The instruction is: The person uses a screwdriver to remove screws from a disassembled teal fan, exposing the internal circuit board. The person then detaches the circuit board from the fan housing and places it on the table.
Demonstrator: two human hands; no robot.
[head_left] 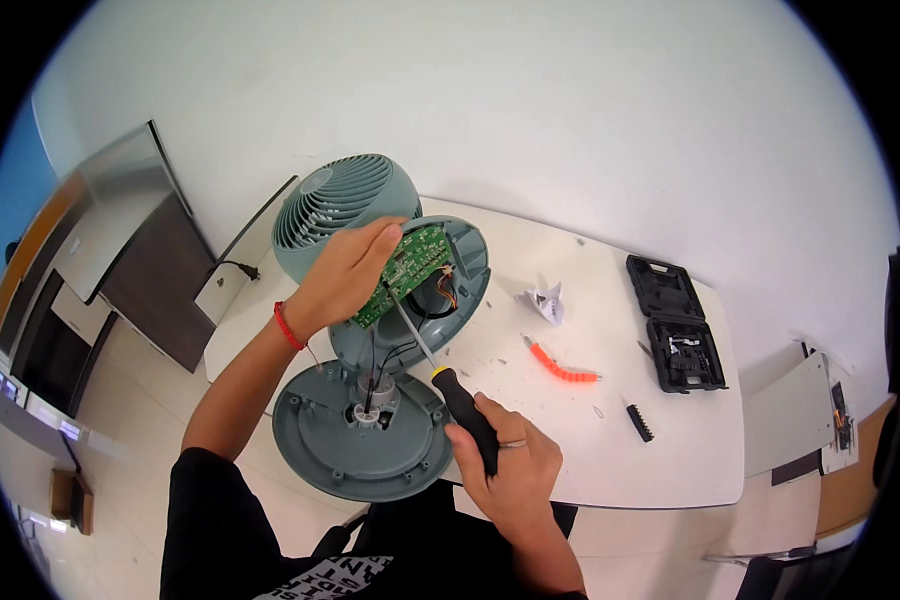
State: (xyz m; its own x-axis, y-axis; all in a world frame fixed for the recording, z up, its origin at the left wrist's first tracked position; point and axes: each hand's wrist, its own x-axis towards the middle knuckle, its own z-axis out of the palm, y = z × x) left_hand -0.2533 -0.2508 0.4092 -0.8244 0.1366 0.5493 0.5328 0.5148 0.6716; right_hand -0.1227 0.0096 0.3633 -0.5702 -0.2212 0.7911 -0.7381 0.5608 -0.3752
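My left hand [340, 275] grips the grey-green fan housing [470, 245] and its green circuit board [418, 258], fingers over the board's left side. My right hand [505, 465] is closed on a black-handled screwdriver [463, 410], whose long shaft reaches up-left to the board near my left fingers. Wires [448, 290] hang from the board into the opened housing. Below it lies the round base plate [320, 445] with a pale motor part [378, 395] and wires, overhanging the table's front edge. The fan head with spiral grille [330, 200] rests behind the housing.
The white table [660, 470] holds crumpled paper [545, 305], an orange flexible bit extension [560, 365], a black bit strip [638, 422] and an open tool case [675, 320]. A black plug [245, 270] lies at left. A white wall rises behind; other furniture [120, 250] stands left.
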